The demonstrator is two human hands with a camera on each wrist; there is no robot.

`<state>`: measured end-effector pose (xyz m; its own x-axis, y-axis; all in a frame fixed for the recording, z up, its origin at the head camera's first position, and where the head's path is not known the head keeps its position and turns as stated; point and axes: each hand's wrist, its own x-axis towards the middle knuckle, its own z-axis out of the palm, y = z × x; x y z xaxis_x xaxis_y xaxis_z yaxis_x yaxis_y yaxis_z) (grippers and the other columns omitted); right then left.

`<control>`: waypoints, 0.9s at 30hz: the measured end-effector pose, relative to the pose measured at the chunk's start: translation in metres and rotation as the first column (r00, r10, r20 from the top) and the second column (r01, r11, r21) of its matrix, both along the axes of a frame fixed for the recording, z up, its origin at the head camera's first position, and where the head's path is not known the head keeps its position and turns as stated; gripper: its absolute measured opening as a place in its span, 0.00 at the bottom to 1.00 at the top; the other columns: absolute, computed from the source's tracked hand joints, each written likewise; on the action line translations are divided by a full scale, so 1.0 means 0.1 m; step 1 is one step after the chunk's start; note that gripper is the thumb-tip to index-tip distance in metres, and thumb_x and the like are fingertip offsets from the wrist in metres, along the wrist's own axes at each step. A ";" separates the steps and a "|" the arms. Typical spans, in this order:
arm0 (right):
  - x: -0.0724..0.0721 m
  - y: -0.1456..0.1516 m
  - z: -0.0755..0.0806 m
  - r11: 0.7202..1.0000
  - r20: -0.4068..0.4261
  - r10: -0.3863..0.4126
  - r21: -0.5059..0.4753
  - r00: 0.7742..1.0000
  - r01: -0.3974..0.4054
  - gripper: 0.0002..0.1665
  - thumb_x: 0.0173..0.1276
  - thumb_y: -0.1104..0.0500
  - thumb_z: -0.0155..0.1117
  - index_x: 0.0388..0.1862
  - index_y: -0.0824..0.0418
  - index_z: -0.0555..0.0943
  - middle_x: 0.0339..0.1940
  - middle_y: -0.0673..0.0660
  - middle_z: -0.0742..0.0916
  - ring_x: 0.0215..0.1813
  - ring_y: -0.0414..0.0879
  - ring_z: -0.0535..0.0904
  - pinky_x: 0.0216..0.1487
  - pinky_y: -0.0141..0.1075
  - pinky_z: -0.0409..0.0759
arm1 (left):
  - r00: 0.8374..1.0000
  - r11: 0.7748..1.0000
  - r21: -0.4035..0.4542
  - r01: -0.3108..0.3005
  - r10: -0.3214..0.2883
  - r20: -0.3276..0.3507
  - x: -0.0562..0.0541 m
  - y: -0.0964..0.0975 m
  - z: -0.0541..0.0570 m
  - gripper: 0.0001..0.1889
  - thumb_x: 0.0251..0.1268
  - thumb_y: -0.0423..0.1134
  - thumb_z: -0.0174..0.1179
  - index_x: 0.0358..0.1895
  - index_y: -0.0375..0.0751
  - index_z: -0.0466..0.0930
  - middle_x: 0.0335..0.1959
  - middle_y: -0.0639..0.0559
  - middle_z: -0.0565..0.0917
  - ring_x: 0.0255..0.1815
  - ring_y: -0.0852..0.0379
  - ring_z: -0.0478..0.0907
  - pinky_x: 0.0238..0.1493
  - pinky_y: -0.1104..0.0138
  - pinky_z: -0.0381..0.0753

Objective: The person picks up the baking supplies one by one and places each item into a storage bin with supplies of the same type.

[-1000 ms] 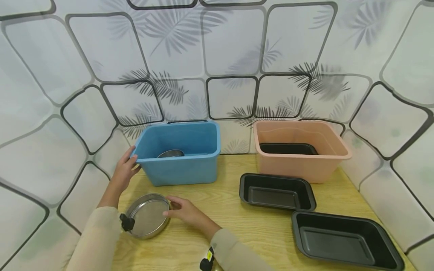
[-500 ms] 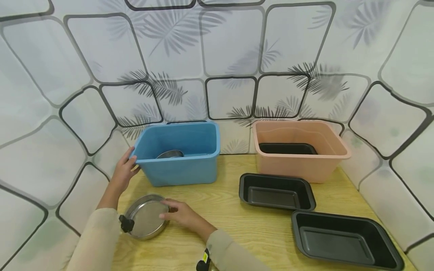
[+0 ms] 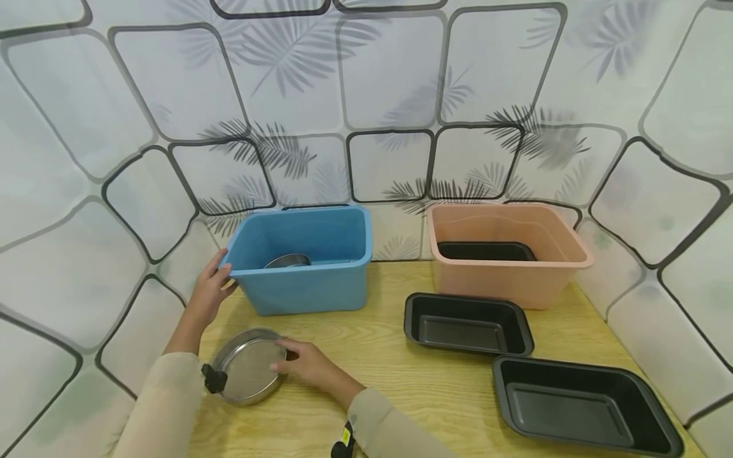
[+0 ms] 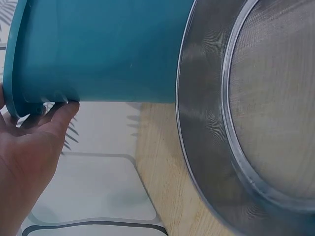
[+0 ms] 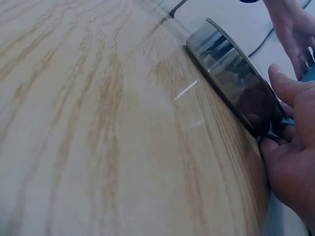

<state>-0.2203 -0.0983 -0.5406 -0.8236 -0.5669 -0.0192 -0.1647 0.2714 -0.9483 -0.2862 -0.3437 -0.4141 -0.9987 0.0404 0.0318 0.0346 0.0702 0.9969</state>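
At the back left stands a blue plastic tub (image 3: 309, 291). My left hand (image 3: 206, 291) grips its left rim corner; in the left wrist view the fingers (image 4: 61, 115) curl under that lip. In front of the tub, a round metal sieve (image 3: 249, 369) with fine mesh lies on the table, mesh face visible. My right hand (image 3: 312, 366) holds the sieve's right edge, thumb over the rim and fingers on the outside. The right wrist view shows the sieve's shiny side wall (image 5: 226, 69) low against the wood, fingers curled at its lower edge. Another round metal piece (image 3: 289, 260) sits inside the tub.
A pink tub (image 3: 504, 280) stands at the back right with a black loaf pan (image 3: 487, 251) inside. Two more black pans, a nearer one (image 3: 572, 407) and a farther one (image 3: 466, 327), lie before it. Patterned cloth walls (image 3: 389, 165) enclose the wooden table (image 3: 366, 356).
My right hand has shifted slightly left, its thumb and fingers moving in over the sieve's rim. The left hand stays on the blue tub, and the sieve has barely moved.
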 end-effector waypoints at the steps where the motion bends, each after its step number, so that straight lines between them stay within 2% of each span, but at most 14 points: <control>1: 0.00 0.00 0.00 1.000 0.001 -0.004 -0.002 1.000 0.004 0.34 0.69 0.45 0.69 0.73 0.43 0.73 0.78 0.50 0.71 0.79 0.49 0.64 0.77 0.44 0.66 | 1.000 1.000 0.000 0.000 0.000 0.002 0.00 0.00 0.00 0.34 0.85 0.44 0.37 0.83 0.48 0.29 0.81 0.37 0.25 0.81 0.32 0.33 0.77 0.39 0.44; 7: 0.02 -0.01 0.03 0.999 0.012 -0.033 -0.006 0.999 0.033 0.36 0.68 0.44 0.70 0.73 0.44 0.73 0.76 0.49 0.73 0.78 0.49 0.66 0.76 0.42 0.67 | 1.000 1.000 0.011 0.002 -0.002 -0.002 -0.01 -0.02 -0.02 0.34 0.85 0.43 0.37 0.83 0.48 0.29 0.82 0.38 0.25 0.81 0.31 0.34 0.77 0.38 0.44; 13: 0.02 0.04 0.13 0.999 0.015 -0.039 -0.005 0.999 0.039 0.35 0.68 0.44 0.70 0.73 0.43 0.73 0.77 0.46 0.71 0.79 0.47 0.64 0.78 0.44 0.64 | 1.000 1.000 0.008 -0.001 0.001 -0.006 -0.03 -0.03 -0.02 0.34 0.85 0.43 0.37 0.83 0.48 0.29 0.82 0.37 0.26 0.81 0.32 0.34 0.77 0.38 0.45; 17: -0.01 0.09 0.18 0.998 0.003 -0.057 -0.016 0.998 0.057 0.34 0.68 0.45 0.70 0.73 0.43 0.74 0.76 0.46 0.73 0.78 0.48 0.66 0.76 0.44 0.66 | 1.000 1.000 0.009 0.001 -0.001 -0.008 -0.04 -0.03 -0.02 0.34 0.85 0.43 0.37 0.83 0.49 0.29 0.82 0.37 0.26 0.81 0.32 0.34 0.76 0.38 0.45; 27: -0.03 0.18 0.17 0.996 -0.011 -0.079 -0.046 0.997 0.079 0.33 0.69 0.49 0.71 0.72 0.47 0.75 0.74 0.49 0.75 0.77 0.48 0.67 0.75 0.42 0.68 | 1.000 1.000 0.007 -0.004 0.004 -0.012 -0.01 -0.01 -0.03 0.35 0.85 0.45 0.38 0.83 0.48 0.30 0.82 0.36 0.26 0.80 0.31 0.34 0.76 0.38 0.45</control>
